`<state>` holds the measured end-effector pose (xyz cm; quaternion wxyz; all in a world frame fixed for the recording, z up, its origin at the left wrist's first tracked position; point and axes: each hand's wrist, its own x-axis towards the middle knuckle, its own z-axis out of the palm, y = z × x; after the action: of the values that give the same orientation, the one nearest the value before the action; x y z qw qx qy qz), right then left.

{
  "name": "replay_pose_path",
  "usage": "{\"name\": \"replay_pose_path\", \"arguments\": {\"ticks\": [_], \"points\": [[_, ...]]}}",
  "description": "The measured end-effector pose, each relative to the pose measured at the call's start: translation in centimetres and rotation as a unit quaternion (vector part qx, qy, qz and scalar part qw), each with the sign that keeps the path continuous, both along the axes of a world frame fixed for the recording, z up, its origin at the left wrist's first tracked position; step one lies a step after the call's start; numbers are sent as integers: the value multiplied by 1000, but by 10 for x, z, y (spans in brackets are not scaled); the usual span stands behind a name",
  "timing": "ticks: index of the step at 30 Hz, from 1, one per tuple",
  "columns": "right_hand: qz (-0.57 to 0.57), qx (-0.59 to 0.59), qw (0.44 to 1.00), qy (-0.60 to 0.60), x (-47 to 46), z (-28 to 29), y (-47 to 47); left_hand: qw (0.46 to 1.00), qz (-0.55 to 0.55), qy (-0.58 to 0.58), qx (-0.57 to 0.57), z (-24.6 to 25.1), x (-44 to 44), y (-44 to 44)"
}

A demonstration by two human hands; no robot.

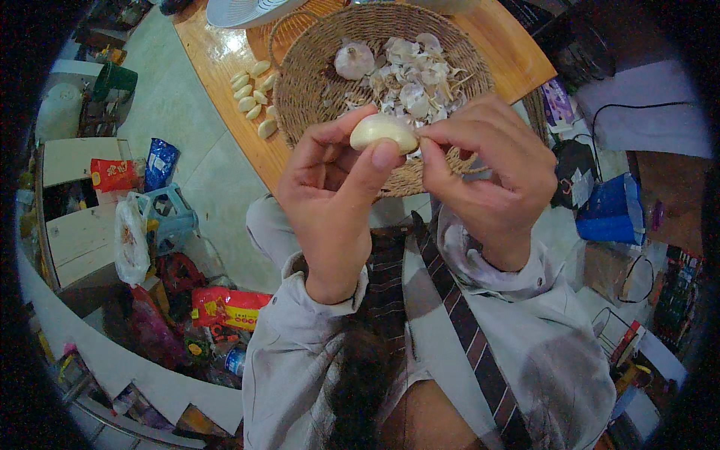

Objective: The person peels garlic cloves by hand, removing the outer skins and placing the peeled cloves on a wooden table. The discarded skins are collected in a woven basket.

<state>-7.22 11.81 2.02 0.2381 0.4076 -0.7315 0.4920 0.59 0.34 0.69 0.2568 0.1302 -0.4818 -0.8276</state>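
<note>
My left hand (pixel 337 185) holds a large pale garlic clove (pixel 382 133) between thumb and fingers. At the clove's right end, the thumb and forefinger of my right hand (pixel 489 163) pinch its tip or a bit of skin; which of these is hidden by the fingertips. Both hands are over the near part of a round woven basket (pixel 306 62). Inside it lie a whole garlic bulb (pixel 354 60) and a heap of papery garlic skins (pixel 419 73). Several peeled garlic cloves (pixel 247 104) rest on the wooden table (pixel 208 73), left of the basket.
A white slotted plastic basket (pixel 247 12) sits at the table's far edge. On the floor to the left are a light-blue plastic stool (pixel 171 216), a white plastic bag (pixel 132 242) and a red-and-yellow packet (pixel 230 308). A blue bin (pixel 612 209) stands at right.
</note>
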Motion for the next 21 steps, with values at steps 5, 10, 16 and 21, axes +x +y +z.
{"name": "replay_pose_path", "arguments": {"ticks": [5,10,16,21], "points": [[27,-19,995,-96,4,2,2,999,-27,22,18,-1,2,-3],[93,-12,988,-124,5,9,7,999,-23,37,23,0,2,-3],[73,-7,983,-169,7,9,10,998,-35,44,3,0,2,-2],[82,-13,982,-172,6,9,11,999,-39,29,-8,1,3,-4]]}}
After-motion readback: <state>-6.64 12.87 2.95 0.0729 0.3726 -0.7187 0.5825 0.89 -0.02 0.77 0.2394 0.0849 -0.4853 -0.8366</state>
